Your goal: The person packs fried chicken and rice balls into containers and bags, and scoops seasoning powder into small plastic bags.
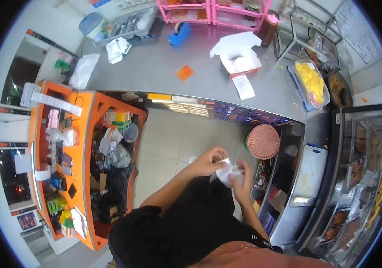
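Note:
In front of my waist, the thumb and fingers of my left hand [211,163] pinch a small white sheet [223,172], which could be paper or thin plastic. My right hand [243,184] has its thumb and fingers around the sheet's other side, where a more see-through part shows; the fingers there are slightly blurred. On the steel counter [137,73] ahead stands a white takeaway box [241,62] with its lid up and a rounded white item inside. A printed receipt [243,87] hangs down from its front. An orange square packet [184,72] lies left of the box.
A blue tape dispenser [179,34] and pink drawers [189,15] stand at the back. To the right are a tub of yellow food [309,82] and a glass display case [361,174]. A pink round lid [263,142] sits below the counter; an orange shelf unit [85,140] stands left.

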`<state>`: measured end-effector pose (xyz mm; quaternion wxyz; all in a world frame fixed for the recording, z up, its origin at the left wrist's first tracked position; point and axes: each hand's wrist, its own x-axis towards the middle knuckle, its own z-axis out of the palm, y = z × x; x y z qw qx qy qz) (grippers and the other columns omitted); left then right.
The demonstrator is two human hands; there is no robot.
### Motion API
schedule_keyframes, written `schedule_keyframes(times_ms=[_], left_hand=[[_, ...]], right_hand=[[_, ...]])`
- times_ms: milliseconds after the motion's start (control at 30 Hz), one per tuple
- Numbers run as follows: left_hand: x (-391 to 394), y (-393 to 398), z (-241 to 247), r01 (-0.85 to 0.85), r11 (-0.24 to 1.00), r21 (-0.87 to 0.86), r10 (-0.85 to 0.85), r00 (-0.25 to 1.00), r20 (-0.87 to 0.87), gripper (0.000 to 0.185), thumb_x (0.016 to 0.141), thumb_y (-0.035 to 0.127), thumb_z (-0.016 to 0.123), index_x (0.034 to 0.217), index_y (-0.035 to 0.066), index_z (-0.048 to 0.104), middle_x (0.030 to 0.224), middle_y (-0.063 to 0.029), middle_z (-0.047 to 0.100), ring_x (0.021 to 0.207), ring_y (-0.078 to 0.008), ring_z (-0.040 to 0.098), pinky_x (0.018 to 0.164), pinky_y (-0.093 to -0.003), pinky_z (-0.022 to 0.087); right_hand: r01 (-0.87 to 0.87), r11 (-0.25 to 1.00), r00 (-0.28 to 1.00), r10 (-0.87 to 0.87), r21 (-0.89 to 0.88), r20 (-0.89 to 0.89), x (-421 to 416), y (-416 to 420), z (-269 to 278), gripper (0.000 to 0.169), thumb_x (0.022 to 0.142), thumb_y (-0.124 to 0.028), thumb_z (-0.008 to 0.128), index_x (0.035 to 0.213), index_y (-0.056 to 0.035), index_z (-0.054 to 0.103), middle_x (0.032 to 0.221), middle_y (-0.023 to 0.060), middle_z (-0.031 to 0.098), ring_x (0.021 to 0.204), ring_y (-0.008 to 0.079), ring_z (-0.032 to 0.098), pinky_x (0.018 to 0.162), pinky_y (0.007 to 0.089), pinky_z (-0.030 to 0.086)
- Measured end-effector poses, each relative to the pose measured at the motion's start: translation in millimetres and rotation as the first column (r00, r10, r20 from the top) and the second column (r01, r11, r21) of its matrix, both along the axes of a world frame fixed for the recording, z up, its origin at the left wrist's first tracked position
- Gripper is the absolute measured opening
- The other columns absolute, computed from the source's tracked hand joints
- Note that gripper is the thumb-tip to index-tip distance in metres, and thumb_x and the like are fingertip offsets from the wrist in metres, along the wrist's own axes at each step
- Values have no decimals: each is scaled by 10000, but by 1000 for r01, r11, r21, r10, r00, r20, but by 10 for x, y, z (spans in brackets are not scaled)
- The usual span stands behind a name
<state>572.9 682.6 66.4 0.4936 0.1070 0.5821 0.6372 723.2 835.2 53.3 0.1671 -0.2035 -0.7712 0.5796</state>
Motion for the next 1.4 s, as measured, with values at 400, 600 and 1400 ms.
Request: schedule_keyframes(times_ms=[400,600,1400], left_hand=[[-2128,-789,-683,-507,862,-24,464,807,-365,482,849,161,827,1272,81,612,887,11,678,710,-59,558,648,-253,477],[-3584,-898,-957,-646,741,-183,282,547,-788,338,830,230,822,1109,70,717,873,-81,749,792,-208,708,739,-350,546],[-4536,-856,-1533,-198,959,-200,10,735,-678,397,805,18,833,1133,54,612,751,-26,605,628,-102,588,592,-274,510]], right_hand=[[-474,869,872,441,141,211,-3054,-126,-193,264,885,-50,662,1134,-15,740,1121,179,732,988,310,726,872,384,560],[-158,779,965,252,606,-72,-4500,-448,-434,310,879,-9,620,1159,-65,740,1194,168,711,1098,358,680,951,443,545],[-328,703,884,464,631,-58,-4633,-484,-1208,321,892,6,636,1208,-30,682,1360,157,651,1354,340,564,1176,518,417]])
